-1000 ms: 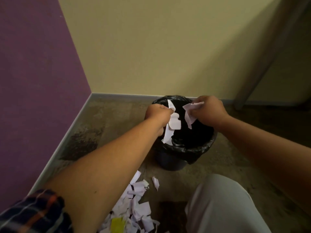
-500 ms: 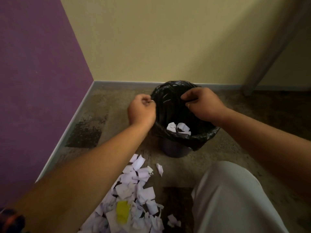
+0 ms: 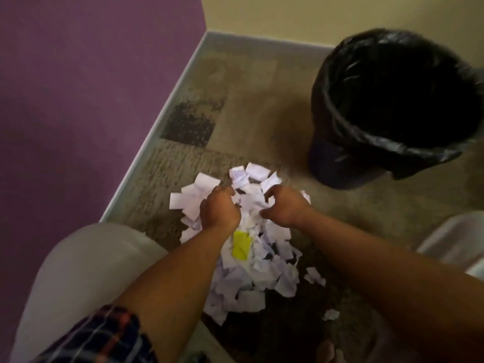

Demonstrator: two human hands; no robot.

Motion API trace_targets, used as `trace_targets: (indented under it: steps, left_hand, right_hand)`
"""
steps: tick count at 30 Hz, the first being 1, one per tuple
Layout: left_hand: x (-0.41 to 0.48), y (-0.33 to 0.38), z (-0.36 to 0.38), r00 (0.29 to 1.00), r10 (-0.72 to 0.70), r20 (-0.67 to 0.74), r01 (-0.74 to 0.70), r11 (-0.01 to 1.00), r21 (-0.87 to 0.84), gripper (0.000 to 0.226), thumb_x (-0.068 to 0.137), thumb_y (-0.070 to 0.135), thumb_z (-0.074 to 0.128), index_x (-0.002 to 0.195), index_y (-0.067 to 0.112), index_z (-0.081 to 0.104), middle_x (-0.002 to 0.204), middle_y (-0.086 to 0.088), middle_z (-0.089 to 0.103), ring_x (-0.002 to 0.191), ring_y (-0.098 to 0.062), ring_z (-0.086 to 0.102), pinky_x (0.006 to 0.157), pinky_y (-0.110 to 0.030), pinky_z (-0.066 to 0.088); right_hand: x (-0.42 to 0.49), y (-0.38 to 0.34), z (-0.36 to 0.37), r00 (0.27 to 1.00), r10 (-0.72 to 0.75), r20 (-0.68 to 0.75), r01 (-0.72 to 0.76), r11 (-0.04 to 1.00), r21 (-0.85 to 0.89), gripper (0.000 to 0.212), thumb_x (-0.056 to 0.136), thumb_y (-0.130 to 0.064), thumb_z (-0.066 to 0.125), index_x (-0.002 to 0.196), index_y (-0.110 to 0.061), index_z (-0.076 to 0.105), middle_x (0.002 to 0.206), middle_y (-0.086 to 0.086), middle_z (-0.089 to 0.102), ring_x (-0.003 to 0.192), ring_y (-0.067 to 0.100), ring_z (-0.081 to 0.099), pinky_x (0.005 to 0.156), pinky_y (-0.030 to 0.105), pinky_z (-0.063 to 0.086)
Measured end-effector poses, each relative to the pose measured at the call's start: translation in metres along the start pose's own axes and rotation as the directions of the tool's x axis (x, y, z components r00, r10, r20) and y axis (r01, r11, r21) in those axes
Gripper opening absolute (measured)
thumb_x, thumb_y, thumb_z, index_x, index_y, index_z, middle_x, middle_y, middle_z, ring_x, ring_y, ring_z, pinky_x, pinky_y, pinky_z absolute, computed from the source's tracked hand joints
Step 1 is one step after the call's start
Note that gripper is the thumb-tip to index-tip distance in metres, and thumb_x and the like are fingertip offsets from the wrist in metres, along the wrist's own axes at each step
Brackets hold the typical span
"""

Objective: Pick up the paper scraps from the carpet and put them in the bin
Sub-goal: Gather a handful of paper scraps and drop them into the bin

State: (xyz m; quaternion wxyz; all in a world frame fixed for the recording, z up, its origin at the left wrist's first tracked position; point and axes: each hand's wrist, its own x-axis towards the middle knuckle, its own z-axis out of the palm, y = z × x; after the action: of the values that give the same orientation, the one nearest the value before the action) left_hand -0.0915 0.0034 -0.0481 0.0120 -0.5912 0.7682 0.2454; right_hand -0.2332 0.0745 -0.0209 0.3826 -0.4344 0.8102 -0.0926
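Closest to the camera there's a plaid sleeve (image 3: 104, 334) on the person's left arm and a knee (image 3: 86, 271) in light trousers, so they look crouched down low. Right in front of that sits the pile of paper scraps (image 3: 248, 281) on the carpet (image 3: 262, 113), mostly white bits with one yellow piece (image 3: 242, 247) in the middle and a couple of stray bits (image 3: 314, 275) off to the right. Both hands are dug into the far end of the pile: the left hand (image 3: 220, 210) has its fingers (image 3: 227, 191) curled down tight into the scraps, and the right hand (image 3: 285, 208) is clawed over them with fingers (image 3: 272, 192) and thumb bent round a clump. It's a bit blurry, but both look like they're grabbing paper. Further back and to the right stands the bin (image 3: 340, 158), upright with a black liner (image 3: 379, 142) folded over the rim, just beyond the pile but not touching it. The inside is too dark to see into. Behind it all, a pale skirting board (image 3: 167, 100) runs along a purple wall (image 3: 91, 87) that meets a cream wall (image 3: 288, 17) in the corner.
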Motion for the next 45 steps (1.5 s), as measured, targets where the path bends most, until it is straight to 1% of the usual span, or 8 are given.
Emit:
trace_targets:
  steps: [7, 12, 16, 20, 30, 33, 37, 45]
  left_hand:
    - [-0.006, -0.044, 0.032, 0.887, -0.222, 0.405, 0.153, 0.969, 0.196, 0.134, 0.049, 0.062, 0.085, 0.152, 0.033, 0.005, 0.157, -0.018, -0.003, 0.146, -0.042, -0.001, 0.119, -0.053, 0.013]
    - [-0.015, -0.051, 0.057, 0.906, -0.111, 0.408, 0.041, 0.984, 0.175, 0.110, 0.058, 0.054, 0.083, 0.149, 0.031, 0.024, 0.154, -0.014, 0.016, 0.142, -0.039, 0.015, 0.116, -0.045, 0.025]
    - [-0.018, -0.051, 0.057, 0.938, -0.068, 0.340, 0.057, 0.997, 0.042, 0.075, 0.066, 0.025, 0.087, 0.132, 0.020, 0.052, 0.134, -0.012, 0.038, 0.119, -0.032, 0.050, 0.097, -0.037, 0.048]
    - [-0.017, -0.052, 0.048, 0.967, -0.059, 0.248, 0.060, 0.998, 0.003, 0.047, 0.073, 0.006, 0.079, 0.118, 0.016, 0.065, 0.126, -0.009, 0.058, 0.111, -0.028, 0.060, 0.088, -0.031, 0.049]
    - [-0.007, -0.050, 0.013, 0.972, -0.070, 0.224, 0.083, 0.995, -0.048, 0.045, 0.081, 0.006, 0.070, 0.122, 0.023, 0.062, 0.129, -0.008, 0.059, 0.119, -0.027, 0.055, 0.095, -0.033, 0.047]
    - [-0.005, -0.053, 0.003, 0.966, -0.053, 0.254, 0.076, 0.994, -0.083, 0.049, 0.081, 0.005, 0.069, 0.126, 0.022, 0.059, 0.132, -0.008, 0.057, 0.120, -0.027, 0.055, 0.091, -0.029, 0.045]
    - [-0.006, -0.055, -0.012, 0.952, -0.027, 0.304, 0.043, 0.998, -0.045, 0.048, 0.080, 0.007, 0.072, 0.124, 0.021, 0.061, 0.126, -0.009, 0.061, 0.115, -0.027, 0.058, 0.087, -0.027, 0.046]
    - [-0.006, -0.049, -0.048, 0.970, -0.014, 0.242, 0.046, 0.991, -0.127, 0.055, 0.070, 0.014, 0.084, 0.120, 0.024, 0.063, 0.119, -0.008, 0.064, 0.106, -0.027, 0.063, 0.082, -0.029, 0.050]
  right_hand:
    - [0.003, 0.050, 0.071, 0.984, 0.145, 0.104, -0.141, 0.989, -0.045, 0.125, 0.056, -0.054, 0.087, 0.153, -0.024, 0.015, 0.156, 0.015, 0.023, 0.139, 0.033, 0.034, 0.107, 0.039, 0.037]
    - [0.005, 0.045, 0.102, 0.985, 0.047, 0.166, -0.034, 0.996, -0.082, 0.133, 0.054, -0.054, 0.087, 0.154, -0.027, 0.005, 0.160, 0.017, 0.008, 0.146, 0.037, 0.016, 0.115, 0.041, 0.028]
    - [0.002, 0.043, 0.118, 0.985, 0.046, 0.167, -0.016, 0.984, -0.180, 0.121, 0.058, -0.052, 0.083, 0.152, -0.036, 0.008, 0.159, 0.010, 0.005, 0.139, 0.041, 0.030, 0.107, 0.049, 0.040]
    - [-0.001, 0.042, 0.122, 0.994, 0.028, 0.104, -0.006, 0.978, -0.207, 0.110, 0.059, -0.046, 0.083, 0.147, -0.040, 0.017, 0.153, 0.008, 0.009, 0.125, 0.041, 0.046, 0.094, 0.045, 0.051]
    - [-0.002, 0.031, 0.133, 1.000, -0.028, 0.003, 0.027, 0.920, -0.391, 0.099, 0.064, -0.051, 0.076, 0.145, -0.043, 0.019, 0.149, 0.007, 0.014, 0.104, 0.042, 0.059, 0.073, 0.035, 0.046]
    - [-0.005, 0.022, 0.130, 0.998, -0.066, -0.023, 0.051, 0.913, -0.406, 0.077, 0.073, -0.042, 0.073, 0.138, -0.036, 0.031, 0.146, 0.009, 0.021, 0.098, 0.041, 0.061, 0.071, 0.036, 0.048]
    - [-0.003, 0.011, 0.120, 0.996, -0.089, -0.018, 0.073, 0.905, -0.419, 0.042, 0.087, -0.022, 0.060, 0.127, -0.021, 0.047, 0.133, 0.014, 0.038, 0.096, 0.038, 0.063, 0.076, 0.041, 0.053]
    - [0.004, -0.005, 0.090, 0.996, -0.088, 0.028, 0.090, 0.868, -0.488, 0.023, 0.090, -0.010, 0.055, 0.111, -0.013, 0.062, 0.113, 0.011, 0.063, 0.104, 0.028, 0.062, 0.083, 0.035, 0.051]
